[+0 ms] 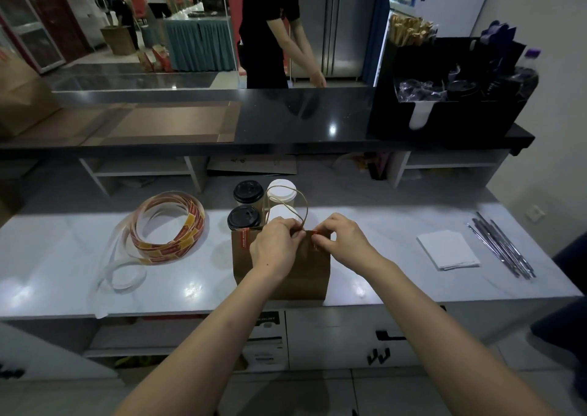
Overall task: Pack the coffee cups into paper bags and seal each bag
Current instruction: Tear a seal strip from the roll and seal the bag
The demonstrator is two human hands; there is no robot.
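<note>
Brown paper bag [286, 275] stands upright at the front-centre of the white counter [381, 256], top folded shut, twine handle [298, 199] looping up above it. Both hands are at the bag's top edge, close together. Left hand [274, 247]: fingers curled, pinching the folded top near the handle base. Right hand [344, 241]: thumb & fingers pinching a red sticker [314, 233] that sits over the top edge. A 2nd sticker strip [244, 239] shows on the bag's upper left corner. Just behind the bag are 4 coffee cups in a 2x2 block: 2 w/ black lids [248, 192] on the left, 2 w/ white lids [282, 191] on the right; can't tell if they touch the bag. Left of the cups lies a loose sticker roll [171, 225], its backing tape trailing toward the counter edge. To the right, well apart, are a napkin stack [448, 249] & wrapped straws [502, 245]. A black organizer [444, 97] sits on the upper dark ledge.
</note>
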